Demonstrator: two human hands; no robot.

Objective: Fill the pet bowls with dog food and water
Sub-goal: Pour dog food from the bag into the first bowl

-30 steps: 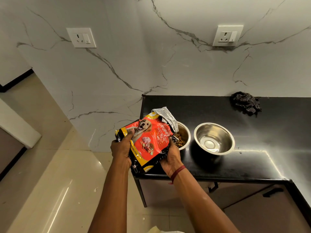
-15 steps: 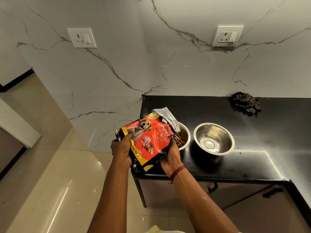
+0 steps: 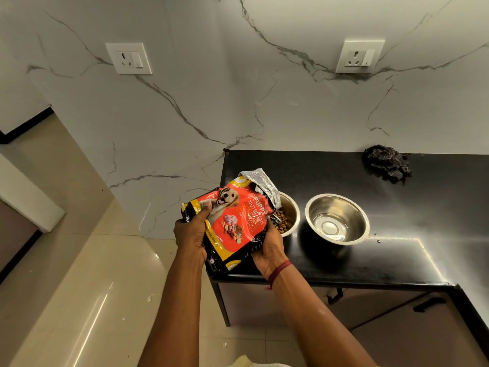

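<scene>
A red and black dog food bag [image 3: 235, 221] with a puppy picture is tilted over the left steel bowl [image 3: 289, 211], its torn silver mouth pointing down into it. Brown kibble [image 3: 281, 223] lies in that bowl, which the bag partly hides. My left hand [image 3: 190, 234] grips the bag's bottom left corner. My right hand [image 3: 270, 246] holds the bag's lower right edge from underneath. The right steel bowl [image 3: 337, 218] stands beside the first one with nothing visible inside it. Both bowls rest on the black counter [image 3: 397, 250].
A dark checked cloth [image 3: 387, 162] lies crumpled at the back of the counter against the marble wall. Two wall sockets [image 3: 128, 58] [image 3: 360, 56] are mounted above. The counter's left edge drops to a beige tiled floor [image 3: 79, 287]. Cabinet handles show below the front edge.
The bag has hardly moved; it stays tipped over the left bowl. Both hands keep the same hold.
</scene>
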